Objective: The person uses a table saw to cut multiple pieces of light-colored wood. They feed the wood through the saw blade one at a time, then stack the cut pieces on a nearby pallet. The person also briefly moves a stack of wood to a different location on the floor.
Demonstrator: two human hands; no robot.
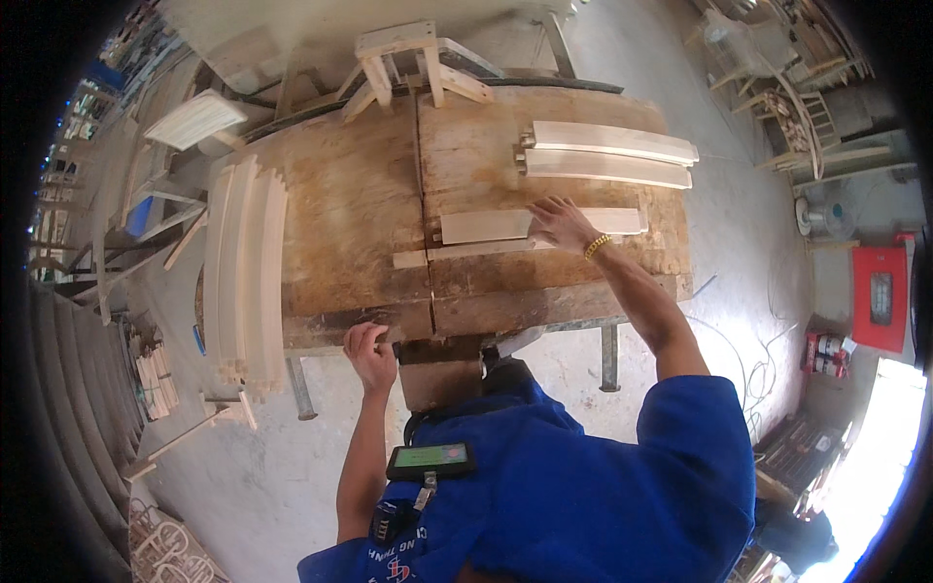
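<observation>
On the worn wooden workbench (350,214), my right hand (564,225) lies across a pale, flat wooden board (481,226), its fingers stretched out over the far edge. A thinner wooden strip (476,250) lies along the near side of that board. My left hand (369,358) is at the bench's front edge, fingers curled. Something small and dark shows beside its fingertips, too unclear to name. Two more wooden pieces (612,136) with stepped ends lie side by side at the far right of the bench.
A stack of long pale boards (233,272) covers the bench's left end and overhangs its front. At the far edge stands a small wooden frame (397,41). Left of the bench is a flat panel (194,119). A red wall box (880,296) and a fan (826,216) are at right.
</observation>
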